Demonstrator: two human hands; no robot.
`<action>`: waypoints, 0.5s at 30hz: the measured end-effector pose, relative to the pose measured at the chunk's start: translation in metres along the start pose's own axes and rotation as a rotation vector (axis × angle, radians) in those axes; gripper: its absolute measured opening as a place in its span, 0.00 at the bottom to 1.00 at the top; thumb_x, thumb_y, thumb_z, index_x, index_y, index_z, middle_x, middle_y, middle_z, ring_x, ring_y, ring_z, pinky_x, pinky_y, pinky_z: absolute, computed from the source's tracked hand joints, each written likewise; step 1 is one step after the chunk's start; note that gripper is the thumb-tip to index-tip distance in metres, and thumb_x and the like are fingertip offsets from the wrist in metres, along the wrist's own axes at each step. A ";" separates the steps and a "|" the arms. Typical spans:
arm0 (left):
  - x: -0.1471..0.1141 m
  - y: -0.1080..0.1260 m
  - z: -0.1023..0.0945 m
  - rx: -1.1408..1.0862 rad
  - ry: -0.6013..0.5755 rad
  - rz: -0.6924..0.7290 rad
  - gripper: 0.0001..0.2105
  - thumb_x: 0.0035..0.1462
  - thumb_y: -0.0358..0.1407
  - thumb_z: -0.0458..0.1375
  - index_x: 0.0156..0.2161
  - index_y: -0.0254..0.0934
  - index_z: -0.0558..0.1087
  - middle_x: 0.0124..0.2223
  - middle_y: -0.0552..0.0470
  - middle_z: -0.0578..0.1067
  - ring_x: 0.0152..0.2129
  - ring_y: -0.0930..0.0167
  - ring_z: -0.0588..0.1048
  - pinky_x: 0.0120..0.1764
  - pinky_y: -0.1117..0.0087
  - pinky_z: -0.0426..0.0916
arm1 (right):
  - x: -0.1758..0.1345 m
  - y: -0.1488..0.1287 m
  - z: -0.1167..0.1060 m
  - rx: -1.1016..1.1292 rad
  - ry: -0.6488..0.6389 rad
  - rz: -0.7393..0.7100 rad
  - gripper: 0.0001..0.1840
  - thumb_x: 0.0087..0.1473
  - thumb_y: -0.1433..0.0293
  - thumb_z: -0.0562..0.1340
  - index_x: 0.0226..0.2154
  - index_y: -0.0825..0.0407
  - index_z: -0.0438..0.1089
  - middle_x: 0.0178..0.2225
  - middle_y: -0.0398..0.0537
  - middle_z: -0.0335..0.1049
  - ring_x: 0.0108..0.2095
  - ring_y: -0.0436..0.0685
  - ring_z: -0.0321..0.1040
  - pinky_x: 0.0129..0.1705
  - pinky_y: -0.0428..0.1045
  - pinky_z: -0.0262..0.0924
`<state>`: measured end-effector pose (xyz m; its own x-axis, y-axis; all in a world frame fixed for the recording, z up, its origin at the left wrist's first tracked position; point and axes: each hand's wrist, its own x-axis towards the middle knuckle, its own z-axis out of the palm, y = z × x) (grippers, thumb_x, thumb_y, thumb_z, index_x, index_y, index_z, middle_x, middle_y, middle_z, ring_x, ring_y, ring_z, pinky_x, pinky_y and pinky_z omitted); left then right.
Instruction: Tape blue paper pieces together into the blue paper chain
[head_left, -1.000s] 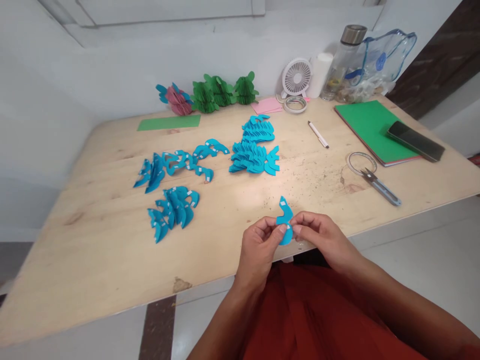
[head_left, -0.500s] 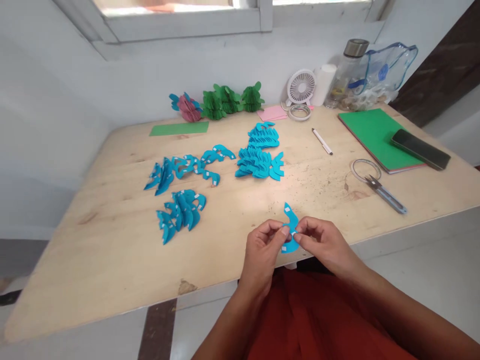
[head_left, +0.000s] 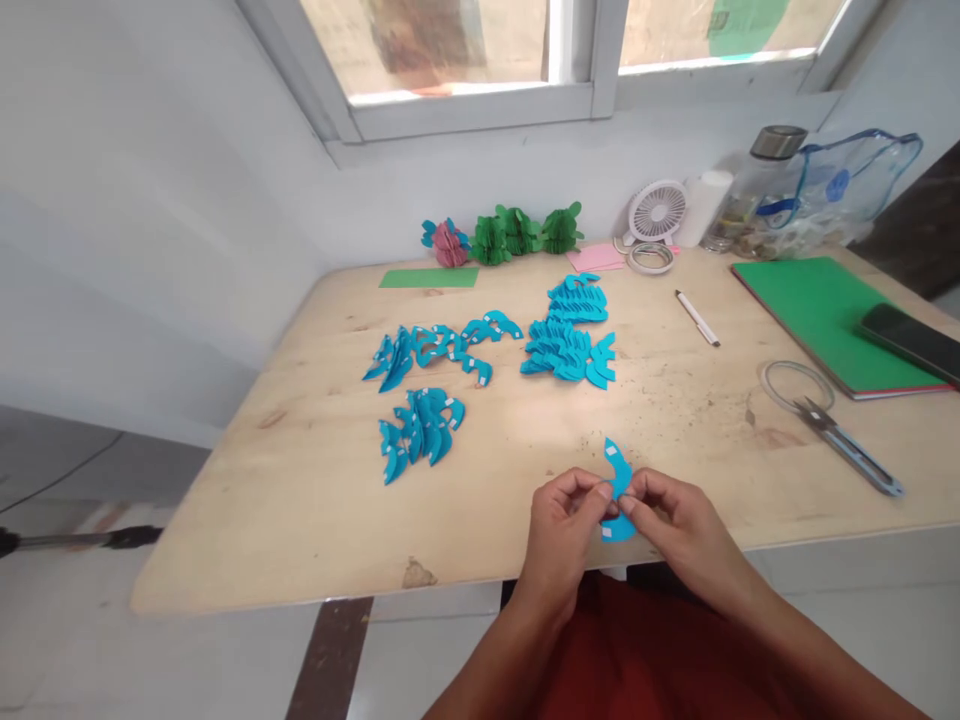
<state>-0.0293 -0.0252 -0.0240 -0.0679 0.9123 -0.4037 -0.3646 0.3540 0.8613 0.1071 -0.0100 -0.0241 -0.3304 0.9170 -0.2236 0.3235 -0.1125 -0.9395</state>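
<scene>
Blue cutout (head_left: 622, 482), curvy and thin, is over the near edge of the table (head_left: 300, 500), pinched at its middle. The left hand (head_left: 564, 520) closes thumb and fingers on one side, the right hand (head_left: 679, 510) on the other, fingertips almost meeting. Light, even pressure seems best, one hand steadying while the other works, so the paper doesn't crease. Wrists angle inward, spare fingers curl, and forearms reach forward from below.

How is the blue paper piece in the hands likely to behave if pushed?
The blue paper piece looks thin, so it is probably very light. Its narrow, curved outline suggests it would bend or crease fairly easily rather than stay rigid.
</scene>
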 end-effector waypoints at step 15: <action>0.049 0.022 -0.120 1.281 0.685 0.691 0.06 0.52 0.35 0.55 0.28 0.38 0.72 0.26 0.47 0.73 0.31 0.59 0.70 0.38 0.60 0.61 | 0.006 0.021 -0.007 -0.147 0.116 -0.035 0.13 0.57 0.61 0.55 0.38 0.50 0.72 0.39 0.49 0.74 0.42 0.59 0.69 0.43 0.51 0.65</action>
<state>-0.1522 0.0031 -0.0619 -0.3925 0.8280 0.4005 0.8659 0.1857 0.4645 0.1176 -0.0043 -0.0431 -0.2422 0.9582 -0.1524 0.4426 -0.0306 -0.8962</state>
